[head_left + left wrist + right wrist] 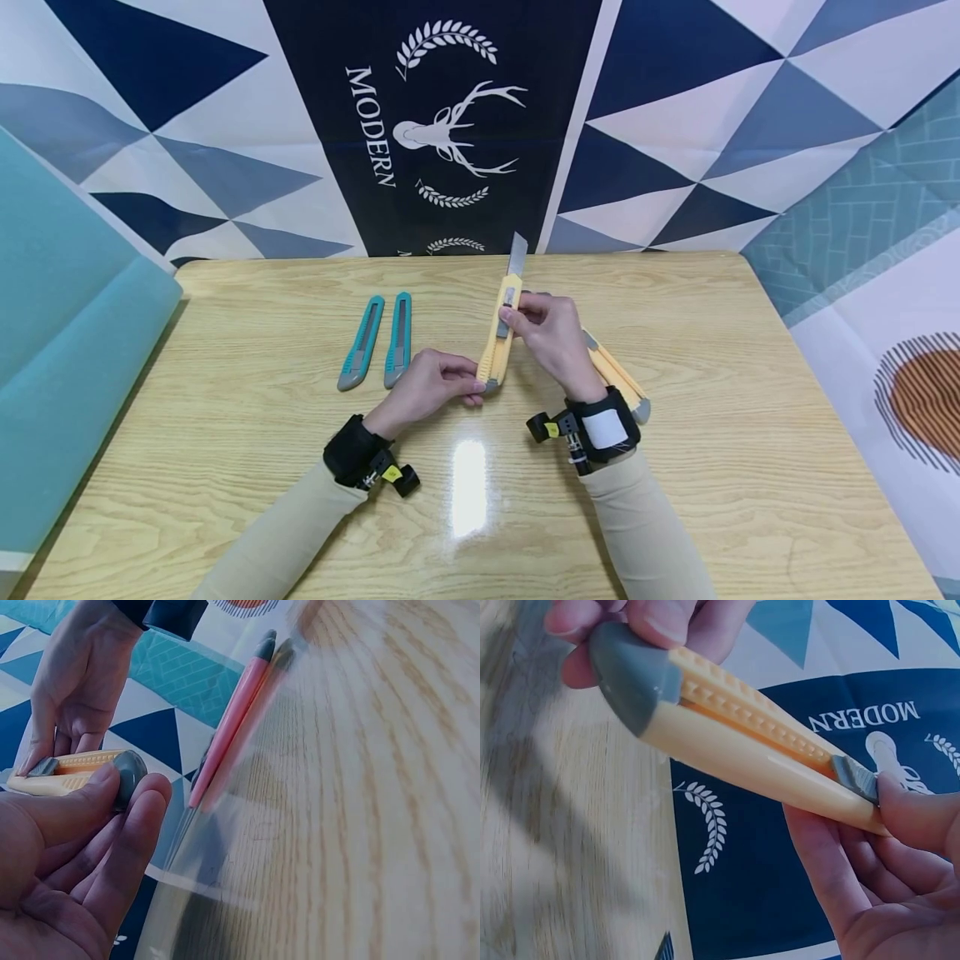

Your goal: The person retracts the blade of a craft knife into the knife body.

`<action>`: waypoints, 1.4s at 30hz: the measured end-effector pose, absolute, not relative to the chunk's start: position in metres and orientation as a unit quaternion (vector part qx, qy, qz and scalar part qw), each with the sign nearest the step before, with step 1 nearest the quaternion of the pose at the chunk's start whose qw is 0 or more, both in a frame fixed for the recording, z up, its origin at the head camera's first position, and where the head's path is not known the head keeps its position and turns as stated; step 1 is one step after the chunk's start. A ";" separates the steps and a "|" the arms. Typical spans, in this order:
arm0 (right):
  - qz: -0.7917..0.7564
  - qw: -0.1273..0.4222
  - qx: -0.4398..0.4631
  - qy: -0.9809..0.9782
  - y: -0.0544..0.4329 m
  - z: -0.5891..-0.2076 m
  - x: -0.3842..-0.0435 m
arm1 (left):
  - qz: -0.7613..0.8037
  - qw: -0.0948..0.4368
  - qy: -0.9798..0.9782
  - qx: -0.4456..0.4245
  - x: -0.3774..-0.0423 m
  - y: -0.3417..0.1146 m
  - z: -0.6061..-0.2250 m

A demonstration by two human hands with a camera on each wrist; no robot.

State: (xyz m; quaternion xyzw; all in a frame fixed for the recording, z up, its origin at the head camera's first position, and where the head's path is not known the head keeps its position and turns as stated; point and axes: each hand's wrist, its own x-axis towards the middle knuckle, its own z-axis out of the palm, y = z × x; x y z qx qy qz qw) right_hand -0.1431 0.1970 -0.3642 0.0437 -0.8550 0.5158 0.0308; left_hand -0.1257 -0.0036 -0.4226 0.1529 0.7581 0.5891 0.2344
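A yellow utility knife (495,354) with a grey end cap and grey slider is held slightly above the table, its metal blade (517,253) extended and pointing away from me. My left hand (432,385) pinches the knife's grey end cap (130,780) between thumb and fingers. Further up the body, my right hand (557,340) grips the knife near the blade end. Its thumb lies against the grey slider (855,778) in the right wrist view. Beneath the right wrist, partly hidden, a second yellow utility knife (618,379) rests on the table.
Two teal utility knives (363,343) lie side by side on the wooden table (247,417), left of the hands. A patterned cloth (645,108) hangs behind the far edge. A teal panel (75,333) stands along the left side.
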 end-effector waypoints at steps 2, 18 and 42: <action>0.515 0.029 0.044 -0.855 0.197 -0.364 -0.143 | 0.590 0.235 0.757 0.151 -0.126 -0.004 -0.423; 0.522 0.008 0.057 -0.851 0.194 -0.364 -0.144 | 0.587 0.231 0.762 0.147 -0.126 -0.002 -0.425; 0.536 -0.028 0.059 -0.842 0.189 -0.371 -0.145 | 0.604 0.189 0.758 0.155 -0.127 -0.004 -0.424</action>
